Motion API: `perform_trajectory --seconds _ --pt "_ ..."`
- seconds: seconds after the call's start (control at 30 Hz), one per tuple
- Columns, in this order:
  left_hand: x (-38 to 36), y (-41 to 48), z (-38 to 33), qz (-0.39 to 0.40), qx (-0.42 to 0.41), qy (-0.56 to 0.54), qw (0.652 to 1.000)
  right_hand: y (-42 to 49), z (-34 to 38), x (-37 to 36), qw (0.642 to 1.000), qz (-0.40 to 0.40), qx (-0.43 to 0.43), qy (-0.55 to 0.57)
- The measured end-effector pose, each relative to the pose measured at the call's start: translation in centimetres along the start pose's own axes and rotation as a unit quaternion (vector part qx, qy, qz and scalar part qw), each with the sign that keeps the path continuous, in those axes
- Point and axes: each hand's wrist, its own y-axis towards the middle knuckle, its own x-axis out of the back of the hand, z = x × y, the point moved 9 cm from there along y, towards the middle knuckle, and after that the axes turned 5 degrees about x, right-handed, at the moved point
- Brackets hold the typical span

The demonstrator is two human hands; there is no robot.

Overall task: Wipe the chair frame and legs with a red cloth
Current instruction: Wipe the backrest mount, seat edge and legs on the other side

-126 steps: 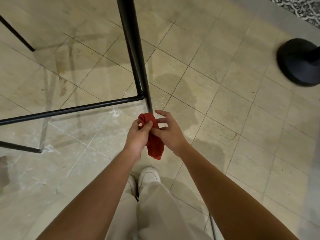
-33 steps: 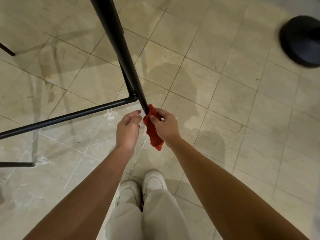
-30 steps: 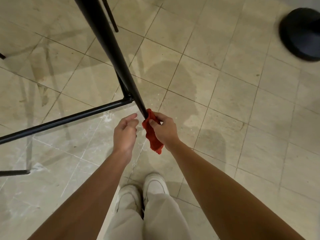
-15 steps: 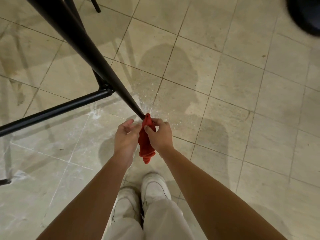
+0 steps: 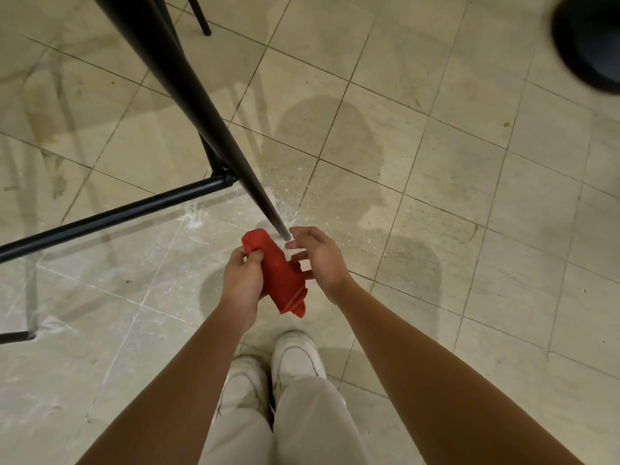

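A black metal chair leg (image 5: 208, 119) slants from the top left down to its foot just above my hands. A black crossbar (image 5: 110, 214) joins it and runs off to the left. The bunched red cloth (image 5: 280, 273) hangs between my hands, clear of the leg's foot. My left hand (image 5: 243, 280) grips the cloth's upper part. My right hand (image 5: 317, 256) is beside the cloth with fingers spread, its fingertips close to the leg's foot and holding nothing.
Beige floor tiles (image 5: 436, 182) with white smears and dust lie under the frame. Another thin chair leg (image 5: 200, 16) stands at the top. A round black base (image 5: 590, 38) sits at the top right. My white shoes (image 5: 285, 360) are below my hands.
The cloth has come off the leg's foot and passed from my right hand into my left. My right hand has opened. The view has tilted, so the leg appears further left.
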Motion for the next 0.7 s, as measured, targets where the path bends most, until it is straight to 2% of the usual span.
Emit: perform_trajectory --seconds 0.1,0.2,0.3,0.43,0.53,0.7 --pt "1.4 -0.2 -0.6 -0.022 -0.018 -0.027 0.999 0.1 0.1 1.4 0.999 -0.04 -0.011 0.008" --pt "0.8 -0.8 -2.7 -0.01 -0.078 -0.029 0.996 0.2 0.8 1.9 0.998 -0.057 0.013 0.003" --pt "-0.6 -1.5 -4.6 -0.001 -0.126 -0.037 0.991 0.4 1.7 1.6 0.998 -0.06 0.035 -0.007" --pt "-1.1 -1.0 -4.6 -0.019 -0.149 -0.008 0.989 0.9 2.1 1.0 0.997 -0.05 0.049 -0.009" --pt "-1.5 0.3 -4.0 -0.027 -0.137 0.015 0.99 1.4 2.1 0.9 0.997 -0.048 0.057 -0.017" --pt "-2.4 2.3 -2.3 -0.025 -0.043 0.006 0.999 1.9 1.8 1.7 0.997 -0.051 0.05 -0.028"
